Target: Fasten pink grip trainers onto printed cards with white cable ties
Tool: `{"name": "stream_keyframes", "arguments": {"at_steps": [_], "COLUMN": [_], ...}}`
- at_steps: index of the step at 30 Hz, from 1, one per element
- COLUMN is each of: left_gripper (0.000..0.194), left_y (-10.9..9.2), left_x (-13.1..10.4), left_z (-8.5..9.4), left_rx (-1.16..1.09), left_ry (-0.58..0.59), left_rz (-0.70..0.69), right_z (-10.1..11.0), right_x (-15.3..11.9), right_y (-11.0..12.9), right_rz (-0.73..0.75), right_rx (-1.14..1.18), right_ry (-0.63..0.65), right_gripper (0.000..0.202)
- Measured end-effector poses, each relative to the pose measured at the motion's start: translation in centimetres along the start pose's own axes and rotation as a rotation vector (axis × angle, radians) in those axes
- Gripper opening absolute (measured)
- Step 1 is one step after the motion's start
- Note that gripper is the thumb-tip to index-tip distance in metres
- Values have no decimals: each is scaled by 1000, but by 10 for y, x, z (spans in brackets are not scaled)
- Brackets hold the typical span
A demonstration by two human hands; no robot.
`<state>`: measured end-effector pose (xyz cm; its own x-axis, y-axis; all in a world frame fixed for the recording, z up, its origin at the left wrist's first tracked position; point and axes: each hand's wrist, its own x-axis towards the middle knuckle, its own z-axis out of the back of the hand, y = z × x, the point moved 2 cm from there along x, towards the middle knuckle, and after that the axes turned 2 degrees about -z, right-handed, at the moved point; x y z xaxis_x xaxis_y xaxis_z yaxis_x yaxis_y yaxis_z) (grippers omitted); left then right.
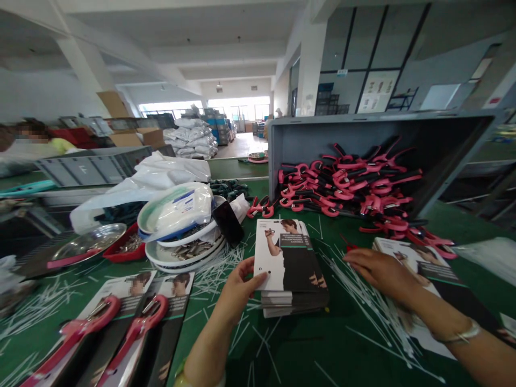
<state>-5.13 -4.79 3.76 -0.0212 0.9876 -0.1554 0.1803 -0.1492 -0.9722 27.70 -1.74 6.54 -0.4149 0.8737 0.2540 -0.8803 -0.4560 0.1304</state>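
My left hand is closed on the left edge of the top printed backing card, thumb on its face. That card lies on a stack of cards in the middle of the green table. My right hand hovers over loose white cable ties, palm down, fingers pressed together. A small red thing shows by its fingertips; what they hold, if anything, I cannot make out. Under my right forearm lies a second stack of cards. Two pink-and-black hand grip exercisers rest on cards at left.
A grey crate lies on its side at back right, many pink hand grips spilling out. At left stand stacked white plates with metal parts, a dark phone, a red tray and a metal dish. A person sits far left.
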Motion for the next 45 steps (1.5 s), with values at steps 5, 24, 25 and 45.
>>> {"name": "stream_keyframes", "arguments": {"at_steps": [5,24,25,45], "left_gripper": [54,56,56,55], "left_y": [-4,-9,-9,-17], "left_x": [-5,-10,-9,-12], "left_z": [-3,3,3,4], "left_rx": [-30,-146,-141,-183], "left_ry": [31,137,136,117], "left_rz": [-1,68,68,42], "right_z": [31,23,24,32], "right_x": [6,10,9,21], "right_y": [29,142,142,134], "right_rz": [-148,223,247,290], "right_rx": [297,972,972,859], "right_ry": [-238,-262,-268,-74], "right_gripper": [27,19,20,16]}}
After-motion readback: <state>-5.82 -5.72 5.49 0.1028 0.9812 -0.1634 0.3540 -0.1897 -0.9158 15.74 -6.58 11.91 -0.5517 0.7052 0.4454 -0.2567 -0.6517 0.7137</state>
